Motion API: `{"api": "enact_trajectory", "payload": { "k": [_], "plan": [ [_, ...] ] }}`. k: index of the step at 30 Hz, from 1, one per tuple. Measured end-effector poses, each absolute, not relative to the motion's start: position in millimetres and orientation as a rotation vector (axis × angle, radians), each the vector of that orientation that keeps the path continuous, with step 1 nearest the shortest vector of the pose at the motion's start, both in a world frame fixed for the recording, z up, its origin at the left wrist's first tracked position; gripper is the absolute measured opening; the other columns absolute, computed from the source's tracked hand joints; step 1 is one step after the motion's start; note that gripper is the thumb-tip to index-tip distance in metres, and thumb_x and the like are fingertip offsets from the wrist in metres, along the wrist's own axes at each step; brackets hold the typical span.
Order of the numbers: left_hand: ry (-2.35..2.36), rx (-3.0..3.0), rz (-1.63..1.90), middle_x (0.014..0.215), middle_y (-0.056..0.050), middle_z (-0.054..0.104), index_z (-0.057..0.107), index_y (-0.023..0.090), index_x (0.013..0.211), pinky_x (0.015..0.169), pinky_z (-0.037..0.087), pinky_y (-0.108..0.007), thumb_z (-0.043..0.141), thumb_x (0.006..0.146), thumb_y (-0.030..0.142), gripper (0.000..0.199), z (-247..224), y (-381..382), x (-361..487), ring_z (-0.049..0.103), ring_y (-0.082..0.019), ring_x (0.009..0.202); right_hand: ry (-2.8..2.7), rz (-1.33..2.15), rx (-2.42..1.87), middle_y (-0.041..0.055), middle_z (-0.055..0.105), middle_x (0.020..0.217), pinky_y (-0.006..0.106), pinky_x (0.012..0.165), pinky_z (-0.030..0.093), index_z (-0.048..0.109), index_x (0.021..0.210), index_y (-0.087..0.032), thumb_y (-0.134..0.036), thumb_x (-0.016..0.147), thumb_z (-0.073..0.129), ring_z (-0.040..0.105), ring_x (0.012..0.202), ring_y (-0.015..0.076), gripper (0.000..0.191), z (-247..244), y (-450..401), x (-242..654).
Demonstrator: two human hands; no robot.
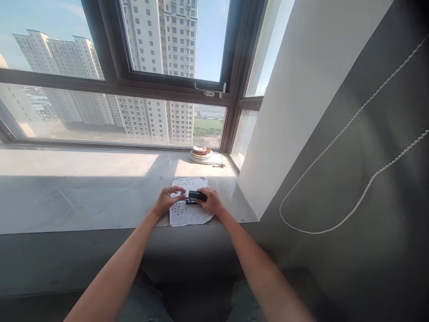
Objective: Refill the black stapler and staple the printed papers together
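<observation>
Now the right hand (212, 202) is gripping a gaping black stapler (197, 195) over unclamped paper (189, 217)! The left hand (165, 201) is curling alongside, its hold unclear.

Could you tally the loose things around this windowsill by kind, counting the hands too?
Hands, left hand and right hand: 2
Black stapler: 1
Paper lot, sheets uncountable: 1
Pile of round items: 1
Beaded cord loop: 1
Total: 6

Wrinkled matt paper (189, 217) lies on a smooth, pale grey windowsill (110, 197) with a slight sheen. The stapler-like tool (197, 195) looks like dark plastic (some glossy highlights). The window frame (167, 91) is dark and smooth.
</observation>
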State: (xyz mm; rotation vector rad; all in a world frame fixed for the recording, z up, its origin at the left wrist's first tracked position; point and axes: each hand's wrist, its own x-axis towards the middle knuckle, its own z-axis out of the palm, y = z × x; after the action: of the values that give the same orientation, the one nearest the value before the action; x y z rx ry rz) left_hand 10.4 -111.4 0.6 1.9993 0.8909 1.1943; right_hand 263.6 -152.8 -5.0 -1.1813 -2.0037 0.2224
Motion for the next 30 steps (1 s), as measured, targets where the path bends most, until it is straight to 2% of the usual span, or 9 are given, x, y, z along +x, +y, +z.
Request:
{"api": "enact_trajectory", "payload": {
  "k": [5,11,23,27,30],
  "plan": [
    [0.873,1.97,1.067,0.106,-0.01,0.081,0.078,0.019,0.111,0.094,0.058,-0.043,0.086,0.078,0.051,0.047,3.3,-112.6,11.2,0.075,-0.027,0.103,-2.0,0.228,-1.173,0.0069,0.076,0.111,0.038,0.091,0.052,0.072,0.119,-0.023,-0.024,0.083,0.084,0.07,0.102,0.0275,0.038,-5.8,-152.7,263.9],
    [0.932,1.953,1.026,0.107,-0.011,0.08,0.077,0.018,0.111,0.095,0.058,-0.043,0.086,0.076,0.054,0.051,2.3,-110.9,11.0,0.075,-0.029,0.106,-2.008,0.239,-1.144,0.0071,0.076,0.112,0.037,0.09,0.052,0.072,0.119,-0.024,-0.026,0.083,0.085,0.07,0.102,0.0272,0.039,-8.4,-150.5,265.1],
    [0.941,2.039,0.921,0.11,-0.011,0.079,0.078,0.02,0.108,0.093,0.056,-0.043,0.082,0.081,0.052,0.043,5.8,-111.7,9.6,0.074,-0.029,0.106,-1.986,0.243,-1.161,0.0071,0.076,0.109,0.037,0.088,0.053,0.074,0.118,-0.024,-0.026,0.082,0.084,0.07,0.099,0.0275,0.038,-5.3,-150.8,266.1],
    [0.922,2.043,0.932,0.103,-0.01,0.08,0.081,0.02,0.099,0.088,0.056,-0.04,0.081,0.082,0.053,0.037,4.6,-111.5,9.5,0.073,-0.028,0.099,-1.96,0.253,-1.159,0.0079,0.077,0.109,0.038,0.089,0.054,0.075,0.118,-0.023,-0.027,0.081,0.084,0.071,0.1,0.0285,0.038,-4.7,-151.2,266.0],
    [0.902,2.027,0.972,0.102,-0.01,0.08,0.082,0.021,0.094,0.089,0.056,-0.04,0.079,0.084,0.053,0.033,3.7,-111.6,9.8,0.072,-0.028,0.099,-1.872,0.293,-1.154,0.0078,0.078,0.11,0.039,0.091,0.054,0.076,0.117,-0.022,-0.028,0.079,0.085,0.072,0.1,0.0289,0.04,-4.7,-150.4,266.6]
  ]
}}
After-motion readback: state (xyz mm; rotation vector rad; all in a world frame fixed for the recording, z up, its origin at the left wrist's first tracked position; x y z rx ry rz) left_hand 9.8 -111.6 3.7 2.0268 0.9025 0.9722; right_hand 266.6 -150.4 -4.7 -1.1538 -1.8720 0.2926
